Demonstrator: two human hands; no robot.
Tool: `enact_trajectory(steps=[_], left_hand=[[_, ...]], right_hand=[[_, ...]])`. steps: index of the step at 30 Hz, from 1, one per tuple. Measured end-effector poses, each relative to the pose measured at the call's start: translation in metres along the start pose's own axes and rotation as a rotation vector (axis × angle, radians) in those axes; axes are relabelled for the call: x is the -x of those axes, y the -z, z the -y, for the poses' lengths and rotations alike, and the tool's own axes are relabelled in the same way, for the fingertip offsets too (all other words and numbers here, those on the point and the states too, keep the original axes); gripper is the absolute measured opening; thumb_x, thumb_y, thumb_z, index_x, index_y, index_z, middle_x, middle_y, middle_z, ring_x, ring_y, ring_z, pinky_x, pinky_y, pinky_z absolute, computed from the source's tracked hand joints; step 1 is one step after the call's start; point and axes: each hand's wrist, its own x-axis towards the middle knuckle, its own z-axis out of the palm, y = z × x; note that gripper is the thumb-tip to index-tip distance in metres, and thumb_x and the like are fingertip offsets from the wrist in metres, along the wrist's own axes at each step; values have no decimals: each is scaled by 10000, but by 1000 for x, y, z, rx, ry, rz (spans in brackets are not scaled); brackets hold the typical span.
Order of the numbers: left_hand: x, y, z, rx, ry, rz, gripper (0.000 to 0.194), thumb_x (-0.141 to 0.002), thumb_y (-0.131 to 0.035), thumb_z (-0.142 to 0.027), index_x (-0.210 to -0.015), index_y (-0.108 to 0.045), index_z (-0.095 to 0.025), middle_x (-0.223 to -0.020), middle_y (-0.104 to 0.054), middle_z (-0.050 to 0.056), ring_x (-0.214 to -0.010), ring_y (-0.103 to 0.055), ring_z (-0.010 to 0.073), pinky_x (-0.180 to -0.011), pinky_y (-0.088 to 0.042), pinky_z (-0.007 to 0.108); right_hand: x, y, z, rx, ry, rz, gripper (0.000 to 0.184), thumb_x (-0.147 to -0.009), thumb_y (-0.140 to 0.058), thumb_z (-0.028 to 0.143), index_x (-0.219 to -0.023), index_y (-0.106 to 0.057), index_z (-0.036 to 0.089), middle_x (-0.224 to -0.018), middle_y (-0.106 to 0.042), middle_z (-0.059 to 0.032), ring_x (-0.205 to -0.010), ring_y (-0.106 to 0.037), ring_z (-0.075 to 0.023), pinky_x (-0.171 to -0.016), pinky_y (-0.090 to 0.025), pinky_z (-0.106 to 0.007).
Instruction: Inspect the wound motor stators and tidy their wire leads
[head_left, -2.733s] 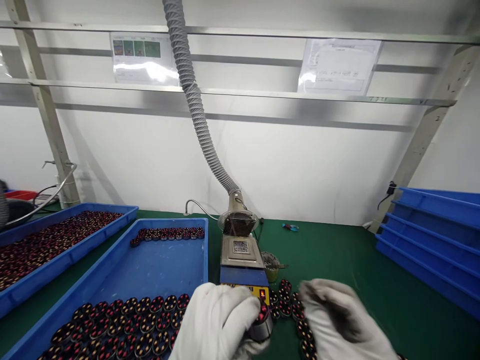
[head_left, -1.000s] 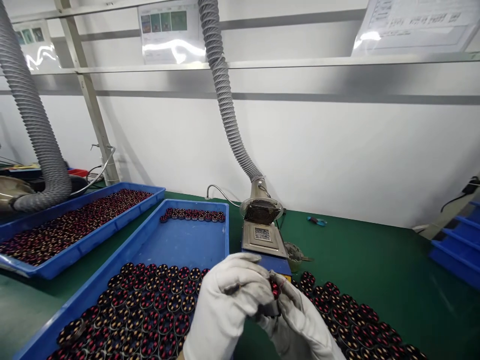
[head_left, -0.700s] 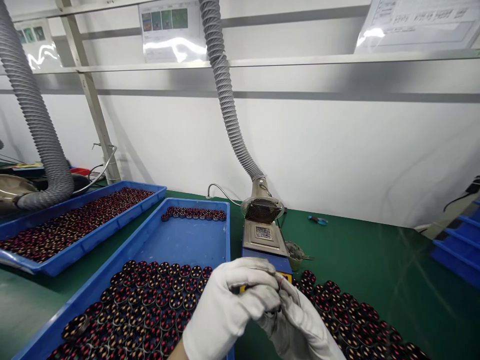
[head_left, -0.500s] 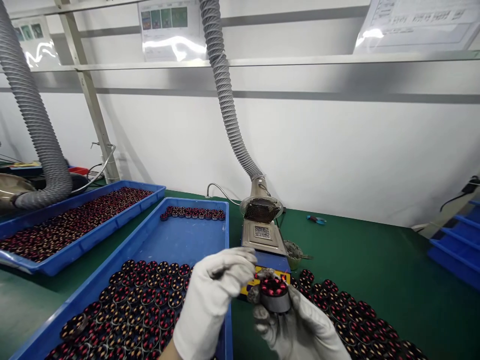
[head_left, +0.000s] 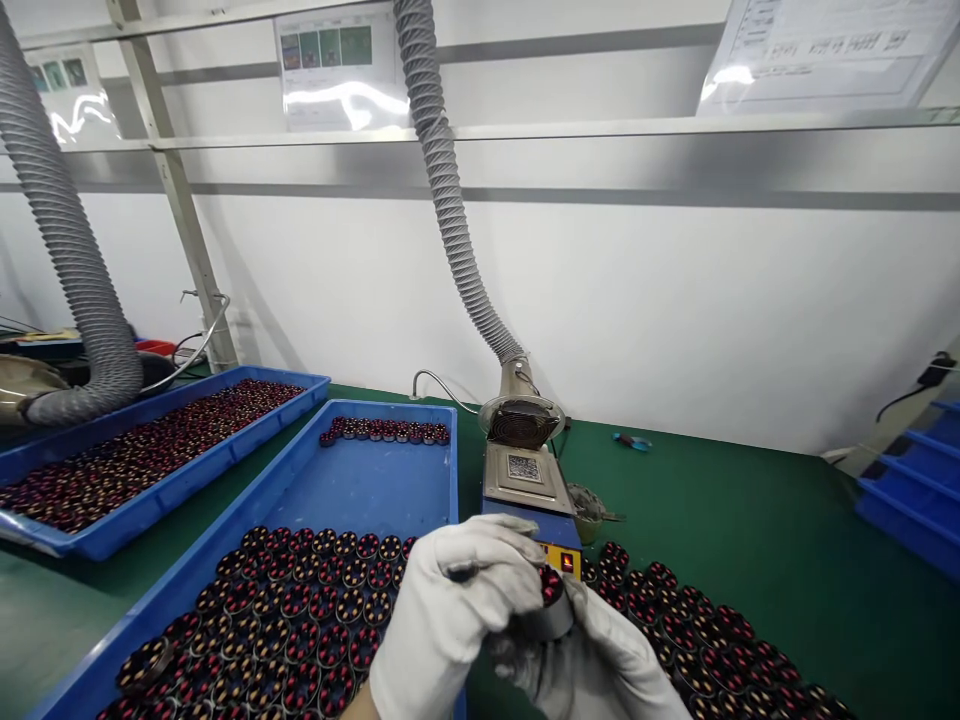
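Observation:
Both my hands wear white gloves and meet low in the middle of the view. My right hand [head_left: 600, 660] cups a small round wound stator [head_left: 551, 605] with red coils and a grey metal body. Over it, my left hand [head_left: 450, 610] curls closed, its fingers pressed against the top of the stator. Just behind my hands stands a blue solder pot [head_left: 529, 495] with a yellow front panel and a lit red switch.
A blue tray [head_left: 360, 480] of several stators lies at left, a second full blue tray [head_left: 180, 470] farther left. Loose stators [head_left: 690, 630] cover the green mat at right. A grey fume hose [head_left: 450, 220] ends over the solder pot. Stacked blue trays [head_left: 911, 490] stand far right.
Half a second ago my left hand was lifted off and the stator's top showed in my right hand. My left hand has come back over it and closed on it.

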Motion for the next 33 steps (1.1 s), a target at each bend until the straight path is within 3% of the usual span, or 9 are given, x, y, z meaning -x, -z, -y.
enact_trajectory(steps=[3, 7, 9, 14, 18, 21, 24, 27, 33], left_hand=[[-2, 8, -3, 65, -9, -107, 146, -606, -664, -101, -593, -742, -224, -657, -724, 14, -577, -636, 157, -551, -513, 214], [1, 10, -20, -54, 214, 113, 337, -560, -602, -2, -782, -761, -200, -979, -711, 49, -618, -644, 134, -569, -507, 198], [1, 3, -24, -91, 240, 151, 331, -528, -572, 12, -705, -759, -195, -884, -721, 41, -740, -655, 164, -671, -505, 201], [3, -10, -16, 42, 219, -10, 231, -502, -536, -15, -549, -697, -174, -633, -642, 7, -610, -594, 128, -528, -440, 177], [8, -2, -20, 82, 115, -200, 167, -562, -578, -53, -598, -684, -177, -731, -647, 35, -697, -606, 167, -556, -453, 212], [9, 1, -27, -43, 227, -41, 344, -524, -560, -16, -767, -725, -195, -984, -646, 47, -589, -592, 116, -519, -462, 212], [7, -5, -31, -200, 257, 91, 285, -513, -514, -35, -669, -716, -164, -860, -671, 59, -666, -616, 164, -596, -495, 238], [8, -11, -32, -276, 101, 30, 234, -532, -494, -56, -559, -697, -169, -683, -674, 56, -732, -621, 197, -652, -499, 242], [11, -1, -25, -185, -36, -119, 294, -582, -574, -11, -674, -743, -234, -861, -707, 22, -903, -620, 193, -745, -493, 207]], right_hand=[[2, -6, 6, 35, -48, 25, 284, -675, -761, 357, -909, -740, 198, -835, -755, -61, -747, -697, -176, -700, -535, -255], [2, -6, 10, 9, -12, 23, 254, -680, -763, 328, -909, -736, 223, -893, -755, -30, -745, -699, -151, -684, -549, -229], [2, -6, 9, 24, 0, 18, 262, -678, -768, 310, -922, -729, 224, -925, -750, -25, -738, -698, -141, -678, -552, -221], [0, -6, 8, 64, -15, 43, 329, -621, -810, 282, -931, -721, 214, -886, -751, -26, -747, -691, -121, -696, -529, -193], [-1, -5, 11, 82, -67, 83, 344, -615, -807, 340, -917, -725, 197, -831, -750, -57, -683, -686, -113, -653, -513, -182], [0, -2, 11, 109, -53, 62, 318, -638, -784, 375, -907, -725, 215, -828, -748, -51, -672, -689, -120, -650, -522, -196], [0, 4, 9, 142, 21, 12, 313, -663, -769, 352, -943, -713, 223, -934, -739, -66, -752, -694, -151, -698, -539, -248], [-5, 10, 4, 227, 120, -84, 382, -590, -810, 377, -932, -715, 237, -932, -739, -68, -750, -694, -184, -692, -553, -293], [-9, 14, -13, 575, 686, -339, 297, -606, -810, 325, -884, -707, 301, -946, -728, -29, -879, -671, -177, -711, -547, -222]])
